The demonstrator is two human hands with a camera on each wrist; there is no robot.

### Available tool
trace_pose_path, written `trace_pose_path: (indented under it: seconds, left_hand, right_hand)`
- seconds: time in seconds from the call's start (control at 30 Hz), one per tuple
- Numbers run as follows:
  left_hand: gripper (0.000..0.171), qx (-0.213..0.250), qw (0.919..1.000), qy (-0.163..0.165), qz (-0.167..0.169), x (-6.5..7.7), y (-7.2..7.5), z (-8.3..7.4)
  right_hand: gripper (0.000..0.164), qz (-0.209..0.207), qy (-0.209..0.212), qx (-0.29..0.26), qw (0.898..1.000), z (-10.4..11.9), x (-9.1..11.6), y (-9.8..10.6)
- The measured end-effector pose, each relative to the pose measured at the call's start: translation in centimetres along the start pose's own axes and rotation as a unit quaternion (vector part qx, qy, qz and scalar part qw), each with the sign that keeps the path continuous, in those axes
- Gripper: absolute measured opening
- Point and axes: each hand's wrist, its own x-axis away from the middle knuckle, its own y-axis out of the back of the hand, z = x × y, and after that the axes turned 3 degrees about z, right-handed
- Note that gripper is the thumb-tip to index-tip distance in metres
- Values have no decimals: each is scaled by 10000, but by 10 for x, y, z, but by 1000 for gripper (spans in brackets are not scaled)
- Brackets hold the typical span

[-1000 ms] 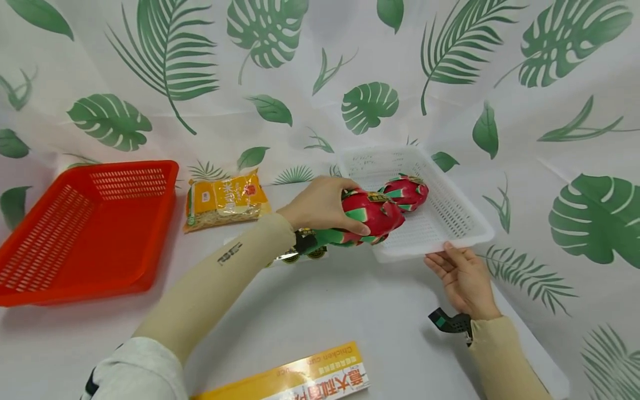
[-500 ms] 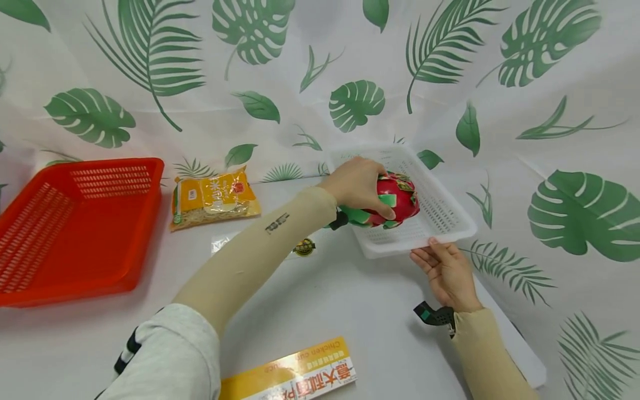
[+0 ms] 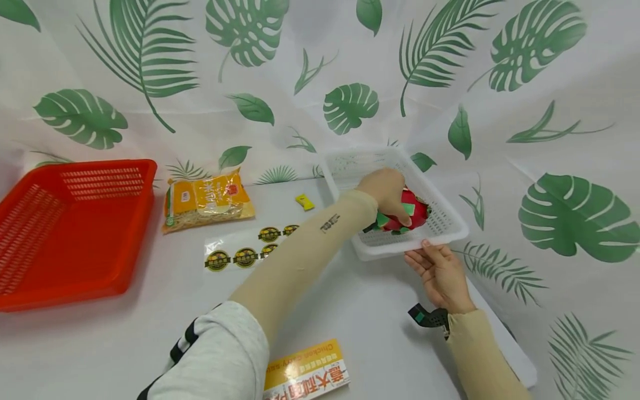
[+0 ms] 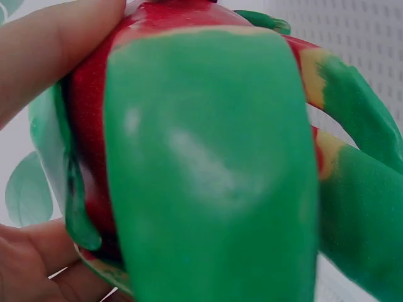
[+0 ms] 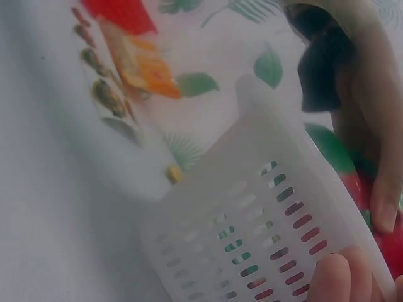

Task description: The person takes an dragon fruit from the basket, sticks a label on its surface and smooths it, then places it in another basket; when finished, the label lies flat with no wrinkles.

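Note:
My left hand [image 3: 387, 191] grips a red dragon fruit [image 3: 406, 214] with green scales, low inside the white perforated basket [image 3: 382, 250]. Close up in the left wrist view, the dragon fruit [image 4: 208, 157] fills the picture, with a thumb and fingers around its side. Whether another fruit lies behind it in the basket is hard to tell. My right hand [image 3: 442, 275] holds the basket's near rim, thumb on top and fingers below. In the right wrist view, fingertips [image 5: 340, 277] press on the slotted basket wall [image 5: 220, 189].
A red plastic basket [image 3: 75, 239] stands at the left. Beside it lie a yellow food packet [image 3: 207, 200], a sheet of round black-and-gold stickers [image 3: 245, 257] and a small yellow wrapped item [image 3: 304, 201]. A yellow-and-white box [image 3: 307, 372] lies at the front.
My left hand has moved right and down with the dragon fruit, from above the white basket's left edge into the basket. My right hand keeps its hold on the rim.

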Motion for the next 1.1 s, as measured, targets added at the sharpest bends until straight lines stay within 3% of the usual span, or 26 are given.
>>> trace_pose_path:
  seconds: [0.27,0.53,0.77,0.9,1.1]
  left_hand:
    - [46,-36,9991,381,203,-13,-18,-16]
    - [55,146,9969,589,508,-13,-36,-20]
    - [60,-39,9936,740,854,-8,-32,-22]
    - [51,-182,9913,831,1005,-7,-27,-27]
    - [39,155,9901,773,1162,-10,-22,-26]
  right_hand:
    - [10,-22,-94,12,10000,-1,0,-5]
    - [6,-44,-223,137,9996,-1,-3,-8]
    - [8,-2,-134,35,9999,0,-2,-6]
    - [9,-5,-87,-19,10000,0,-2,-5]
    - [10,-21,-62,-20,10000,1,-1,-1]
